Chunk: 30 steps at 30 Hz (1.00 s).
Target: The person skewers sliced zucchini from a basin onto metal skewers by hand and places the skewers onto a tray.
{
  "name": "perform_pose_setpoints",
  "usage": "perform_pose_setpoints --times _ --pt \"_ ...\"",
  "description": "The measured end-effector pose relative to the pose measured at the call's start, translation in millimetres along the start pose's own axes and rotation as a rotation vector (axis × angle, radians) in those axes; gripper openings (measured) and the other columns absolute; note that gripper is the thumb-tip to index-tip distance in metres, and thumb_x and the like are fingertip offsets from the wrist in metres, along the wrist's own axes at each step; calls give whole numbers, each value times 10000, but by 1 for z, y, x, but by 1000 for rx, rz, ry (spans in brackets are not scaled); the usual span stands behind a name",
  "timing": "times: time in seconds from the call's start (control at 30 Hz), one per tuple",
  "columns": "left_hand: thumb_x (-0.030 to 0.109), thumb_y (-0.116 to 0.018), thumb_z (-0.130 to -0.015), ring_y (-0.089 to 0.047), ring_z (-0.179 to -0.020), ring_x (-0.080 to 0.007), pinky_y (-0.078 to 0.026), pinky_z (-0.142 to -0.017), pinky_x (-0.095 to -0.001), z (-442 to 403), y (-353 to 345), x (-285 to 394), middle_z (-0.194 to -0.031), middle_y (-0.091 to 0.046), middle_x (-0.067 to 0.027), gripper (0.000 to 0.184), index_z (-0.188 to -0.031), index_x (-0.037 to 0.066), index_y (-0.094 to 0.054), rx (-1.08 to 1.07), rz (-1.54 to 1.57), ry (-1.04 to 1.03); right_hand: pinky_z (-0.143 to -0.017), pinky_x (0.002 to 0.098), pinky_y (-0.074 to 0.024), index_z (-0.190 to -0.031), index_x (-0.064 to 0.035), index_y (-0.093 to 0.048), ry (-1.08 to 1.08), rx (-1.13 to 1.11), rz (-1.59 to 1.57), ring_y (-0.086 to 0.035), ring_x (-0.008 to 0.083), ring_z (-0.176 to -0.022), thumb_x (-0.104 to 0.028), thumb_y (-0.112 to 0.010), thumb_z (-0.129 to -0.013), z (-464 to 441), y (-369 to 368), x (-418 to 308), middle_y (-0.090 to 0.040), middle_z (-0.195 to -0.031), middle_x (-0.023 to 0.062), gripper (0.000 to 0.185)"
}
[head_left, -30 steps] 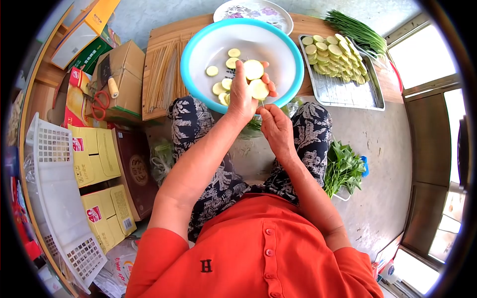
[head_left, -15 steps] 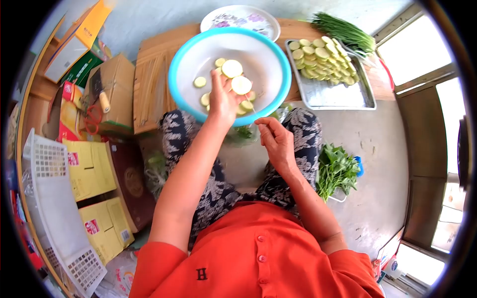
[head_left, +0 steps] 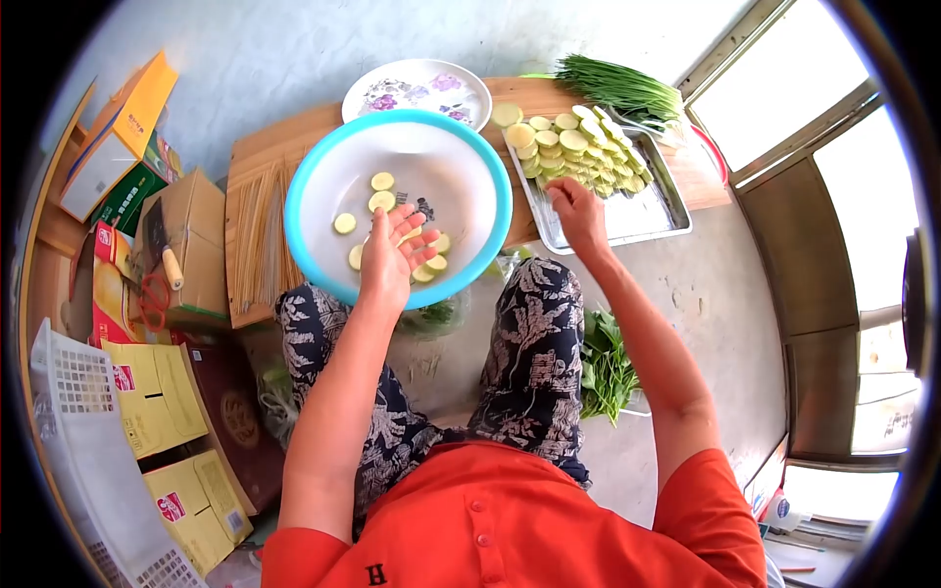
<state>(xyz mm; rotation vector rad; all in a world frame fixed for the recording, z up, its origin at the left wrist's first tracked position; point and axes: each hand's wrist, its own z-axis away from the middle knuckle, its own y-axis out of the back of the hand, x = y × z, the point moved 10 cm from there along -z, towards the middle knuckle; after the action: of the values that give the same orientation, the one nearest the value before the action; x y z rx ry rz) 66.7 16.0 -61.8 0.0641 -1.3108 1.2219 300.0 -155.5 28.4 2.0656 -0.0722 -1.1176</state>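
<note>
My left hand (head_left: pixel 392 260) is over the blue-rimmed white basin (head_left: pixel 497 176), palm up with its fingers spread and nothing held. Loose round zucchini slices (head_left: pixel 382 201) lie in the basin, some partly hidden behind that hand. My right hand (head_left: pixel 580 211) is closed in a pinch at the near side of the metal tray (head_left: pixel 627 218). From its fingers a thin skewer, barely visible, seems to run up to zucchini slices (head_left: pixel 520 135) at the tray's left corner. Beside these, a pile of zucchini slices (head_left: pixel 598 152) covers the back of the tray.
Thin bamboo skewers (head_left: pixel 260 235) lie on the wooden table left of the basin. A floral plate (head_left: pixel 417 83) is behind it. Green chives (head_left: pixel 618 83) lie at the back right. Leafy greens (head_left: pixel 608 367) are by my right knee. Boxes, a knife and scissors (head_left: pixel 154 299) are at left.
My right hand has moved from the basin's near edge to the tray, carrying the skewered slices. My left hand has let go of them and opened. The view has shifted.
</note>
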Motion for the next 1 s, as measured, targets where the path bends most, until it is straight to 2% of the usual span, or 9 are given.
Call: perform_pose_setpoints --times 0.13,0.2,0.27,0.3,0.43,0.47,0.7,0.93,1.0 --pt "459 -294 -1020 -610 -962 -236 -521 -820 -368 2 -1 0 -1177 -546 -130 556 -1303 12 -462 10 -29 16 -686 377 -502 -926 -46 -688 -45 60 140 -660 307 -754 -177 -593 -852 -40 9 52 -674 -798 156 179" --pt "445 -298 -1023 -612 -959 -232 -522 -817 -364 1 0 0 -1159 -557 -125 535 -1286 15 -475 22 -41 25 -665 351 -496 -930 -39 -688 -86 74 108 -646 251 -696 -177 -599 -855 -46 12 54 -671 -753 128 181" --pt "437 -303 -1024 -611 -949 -227 -521 -809 -358 -1 1 1 -1144 -565 -119 522 -1277 16 -480 23 -36 20 -635 314 -481 -922 -20 -688 -160 92 -96 -601 165 -641 -176 -612 -851 -42 11 55 -661 -720 89 188" --pt "428 -308 -1025 -611 -939 -221 -520 -801 -353 0 2 1 -1129 -573 -114 509 -1268 18 -486 22 -34 19 -548 251 -433 -930 1 -676 -165 90 -234 -521 87 -575 -159 -601 -881 -35 5 51 -614 -663 40 184" --pt "407 -334 -1024 -604 -898 -202 -513 -776 -340 0 6 5 -1099 -586 -100 476 -1241 20 -505 40 -46 -18 -442 180 -313 -1008 6 -626 -237 70 -711 -426 36 -485 -114 -531 -948 21 -14 5 -499 -598 -21 165" --pt "407 -334 -1024 -604 -898 -202 -513 -776 -340 0 7 4 -1099 -586 -100 476 -1241 20 -505 39 -53 -14 -441 193 -325 -1014 9 -622 -237 22 -767 -437 45 -484 -122 -535 -946 26 -21 4 -512 -597 -11 171" --pt "412 -400 -1004 -629 -853 -209 -516 -757 -345 -5 12 -9 -1041 -604 -105 458 -1187 16 -540 42 -57 22 -459 253 -401 -934 -25 -682 -319 -15 -323 -489 86 -467 -163 -552 -883 -28 -12 80 -592 -574 25 197" --pt "404 -416 -1000 -629 -849 -209 -518 -755 -345 -6 15 -14 -1022 -613 -103 438 -1162 20 -549 27 -49 34 -463 270 -438 -857 -16 -682 -466 -103 -182 -556 106 -485 -157 -562 -860 -64 -25 130 -630 -597 69 185" --pt "401 -424 -998 -627 -850 -209 -520 -752 -347 -5 12 -13 -1018 -614 -100 432 -1154 19 -552 16 -57 41 -559 322 -497 -859 -35 -674 -445 -101 -58 -629 185 -579 -157 -538 -850 -75 -29 135 -653 -630 103 183"
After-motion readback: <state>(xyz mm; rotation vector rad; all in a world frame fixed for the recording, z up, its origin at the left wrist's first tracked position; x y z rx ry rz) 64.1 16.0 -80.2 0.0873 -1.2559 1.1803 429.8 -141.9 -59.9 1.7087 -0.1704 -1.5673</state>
